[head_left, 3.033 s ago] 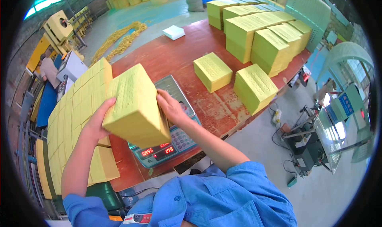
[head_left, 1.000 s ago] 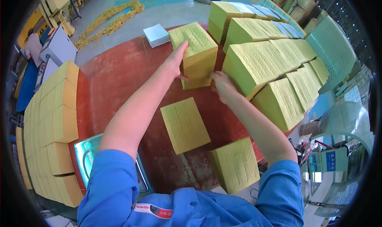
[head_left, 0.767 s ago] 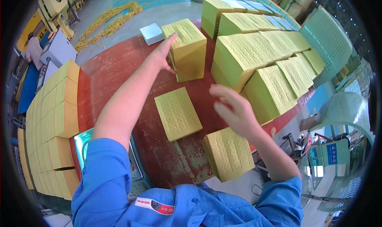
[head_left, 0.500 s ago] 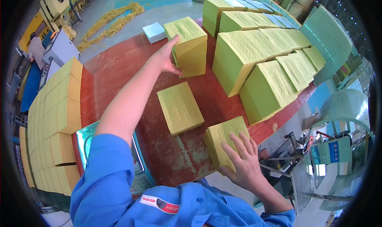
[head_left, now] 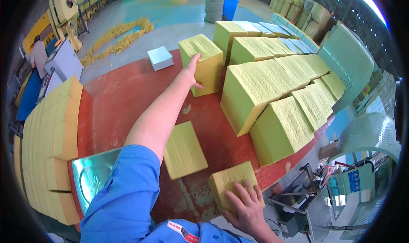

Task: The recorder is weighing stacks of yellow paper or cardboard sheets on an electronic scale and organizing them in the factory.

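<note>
My left arm reaches forward across the red table [head_left: 123, 102]. At its end my left hand [head_left: 192, 75] lies spread against the left side of a tall stack of yellow embossed paper [head_left: 208, 70], one finger near its top edge. That stack stands upright close beside the larger rows of stacks. Nearer to me, my right hand [head_left: 248, 205] rests on top of a lower yellow paper stack [head_left: 226, 181], fingers extended over its upper face. Between the two, a low yellow paper stack [head_left: 185, 151] lies partly behind my left forearm.
Rows of tall yellow stacks [head_left: 260, 90] fill the table's right side. More stacks [head_left: 53, 124] stand at the left, by a shiny metal tray [head_left: 96, 170]. A small pale-blue stack [head_left: 161, 58] sits at the far edge. A person [head_left: 39, 55] is beside machinery far left.
The view has tilted upward, so the table sits lower in it. With my left hand against it, the tall stack has shifted toward the rows at the right. My right hand stays on its stack.
</note>
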`<state>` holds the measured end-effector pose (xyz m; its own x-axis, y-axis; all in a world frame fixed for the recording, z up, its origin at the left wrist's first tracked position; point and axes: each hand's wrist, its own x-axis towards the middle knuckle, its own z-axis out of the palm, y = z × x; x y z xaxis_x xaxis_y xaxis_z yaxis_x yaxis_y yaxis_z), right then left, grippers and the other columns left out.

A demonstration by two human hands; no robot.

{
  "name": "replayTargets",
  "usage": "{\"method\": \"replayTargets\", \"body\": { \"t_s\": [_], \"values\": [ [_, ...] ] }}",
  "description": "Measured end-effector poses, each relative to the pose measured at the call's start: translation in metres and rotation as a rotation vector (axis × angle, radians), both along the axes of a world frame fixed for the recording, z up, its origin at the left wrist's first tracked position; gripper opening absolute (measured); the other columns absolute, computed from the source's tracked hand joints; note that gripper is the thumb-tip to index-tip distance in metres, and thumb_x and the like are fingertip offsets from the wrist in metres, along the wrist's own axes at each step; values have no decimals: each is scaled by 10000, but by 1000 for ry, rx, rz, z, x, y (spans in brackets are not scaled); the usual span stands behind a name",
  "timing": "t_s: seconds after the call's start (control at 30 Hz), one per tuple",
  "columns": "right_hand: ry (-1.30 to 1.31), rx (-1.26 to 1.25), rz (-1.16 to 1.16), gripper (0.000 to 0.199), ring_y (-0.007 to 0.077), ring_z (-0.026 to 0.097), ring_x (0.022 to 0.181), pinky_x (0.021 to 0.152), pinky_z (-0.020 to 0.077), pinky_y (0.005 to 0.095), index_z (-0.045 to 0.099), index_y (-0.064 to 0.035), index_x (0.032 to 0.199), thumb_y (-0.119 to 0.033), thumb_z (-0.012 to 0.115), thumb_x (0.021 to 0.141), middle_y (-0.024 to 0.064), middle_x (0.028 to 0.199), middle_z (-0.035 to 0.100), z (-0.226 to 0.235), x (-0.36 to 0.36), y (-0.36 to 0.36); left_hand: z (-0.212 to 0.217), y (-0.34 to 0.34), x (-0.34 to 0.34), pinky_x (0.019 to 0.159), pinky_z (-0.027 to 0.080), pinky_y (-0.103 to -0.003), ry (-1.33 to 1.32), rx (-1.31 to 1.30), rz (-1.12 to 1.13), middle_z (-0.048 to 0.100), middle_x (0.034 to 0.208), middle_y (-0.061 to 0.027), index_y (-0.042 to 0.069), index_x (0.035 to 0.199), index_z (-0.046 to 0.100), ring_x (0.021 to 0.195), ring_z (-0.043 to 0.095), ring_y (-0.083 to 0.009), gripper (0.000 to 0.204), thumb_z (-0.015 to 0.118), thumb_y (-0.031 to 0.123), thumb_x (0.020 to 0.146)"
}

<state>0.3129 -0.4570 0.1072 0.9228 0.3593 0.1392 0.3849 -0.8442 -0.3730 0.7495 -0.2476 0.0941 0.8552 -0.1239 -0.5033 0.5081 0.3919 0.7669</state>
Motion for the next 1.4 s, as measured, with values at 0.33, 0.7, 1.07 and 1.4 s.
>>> {"method": "replayTargets", "body": {
  "t_s": [0.33,0.7,1.07,1.4],
  "values": [
    [163,199,103,532,383,467,1261,1076,308,540,619,-93,1189,-236,775,701,143,1295,558,8,39,-26,-13,-43,136,1016,292,-708,-46,97,4,371,1479,-163,163,1460,320,1335,375,-416,848,542,675,823],
    [144,175,100,455,350,488,1263,1075,315,508,655,-137,1161,-299,752,747,103,1261,600,-4,45,-30,-7,-46,174,960,388,-681,-228,337,-175,250,1543,-185,168,1518,205,1338,323,-500,1028,436,833,769],
    [131,47,107,559,350,477,1252,1039,328,534,620,-172,1209,-336,770,696,102,1306,557,-23,24,-35,-2,-6,142,935,383,-667,-169,-99,-335,359,1487,-177,179,1476,321,1259,429,-481,930,449,801,797],
    [18,60,148,536,410,448,1268,1067,306,574,612,-57,1127,-157,754,620,164,1284,551,-10,31,-19,130,293,-204,851,546,-442,-349,852,-84,323,1502,-194,134,1501,258,1124,592,-344,792,535,587,913]
  ]
}}
